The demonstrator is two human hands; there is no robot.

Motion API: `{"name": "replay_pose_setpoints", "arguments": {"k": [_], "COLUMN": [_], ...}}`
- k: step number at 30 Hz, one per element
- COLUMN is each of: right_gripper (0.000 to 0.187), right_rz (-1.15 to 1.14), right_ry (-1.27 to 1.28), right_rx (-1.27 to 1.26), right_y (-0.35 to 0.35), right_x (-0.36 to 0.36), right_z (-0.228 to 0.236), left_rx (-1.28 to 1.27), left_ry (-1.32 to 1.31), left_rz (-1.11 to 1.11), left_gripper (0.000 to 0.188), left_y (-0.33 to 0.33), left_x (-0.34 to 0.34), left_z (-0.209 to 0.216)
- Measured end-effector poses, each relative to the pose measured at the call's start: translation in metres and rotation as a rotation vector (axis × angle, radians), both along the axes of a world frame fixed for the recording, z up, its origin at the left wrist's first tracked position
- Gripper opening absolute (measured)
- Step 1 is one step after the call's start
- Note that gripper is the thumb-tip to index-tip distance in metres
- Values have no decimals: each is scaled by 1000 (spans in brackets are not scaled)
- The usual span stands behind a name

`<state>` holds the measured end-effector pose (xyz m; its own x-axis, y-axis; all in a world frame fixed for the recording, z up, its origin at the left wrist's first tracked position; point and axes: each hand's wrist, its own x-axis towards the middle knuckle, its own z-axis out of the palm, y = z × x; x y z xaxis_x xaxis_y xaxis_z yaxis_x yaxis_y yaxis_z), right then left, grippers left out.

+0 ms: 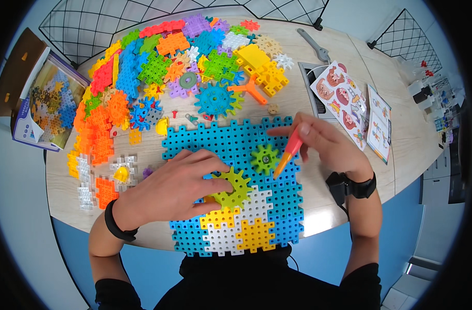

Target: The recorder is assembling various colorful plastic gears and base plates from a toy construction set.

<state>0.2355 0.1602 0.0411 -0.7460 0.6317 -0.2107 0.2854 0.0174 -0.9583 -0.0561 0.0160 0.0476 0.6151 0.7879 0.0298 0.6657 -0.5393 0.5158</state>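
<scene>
A baseplate (pixel 215 139) of joined, holed interlocking plates lies in front of me, mostly blue with white and yellow pieces toward its near edge. My left hand (pixel 176 181) grips a yellow-green gear (pixel 235 192) between thumb and fingers, over the plate's middle. Farther right, a green gear (pixel 265 159) sits on the plate with a grey screw-like centre. My right hand (pixel 326 142) holds a toy screwdriver (pixel 289 153) with a red handle and an orange-yellow shaft. Its tip points down, just right of the green gear; whether it touches the plate, I cannot tell.
Gears and plates in many colours pile up at the back left, including a large teal gear (pixel 215 99) and an orange three-armed piece (pixel 250 90). An illustrated box (pixel 52 103) stands far left. Sticker sheet (pixel 342 98), booklet (pixel 379 121) and grey wrench (pixel 315 45) lie at right.
</scene>
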Motion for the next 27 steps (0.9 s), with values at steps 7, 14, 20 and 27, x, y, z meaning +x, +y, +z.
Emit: {"name": "replay_pose_setpoints", "arguments": {"k": [7, 14, 20, 27], "right_gripper": [43, 48, 51, 53], "right_rz": [-247, 173, 146, 144], "right_ry": [7, -282, -225, -227], "right_rx": [-8, -176, -373, -289], "right_y": [7, 10, 13, 17], "right_x": [11, 6, 8, 9], "right_z": [21, 13, 6, 1], "left_rx": [-13, -57, 6, 11], "left_ry": [13, 31, 132, 127], "left_rz": [1, -3, 78, -24], "left_gripper": [29, 33, 45, 41], "left_y": [-3, -2, 0, -5], "left_x": [-2, -1, -10, 4], "left_z": [-1, 4, 7, 4]}}
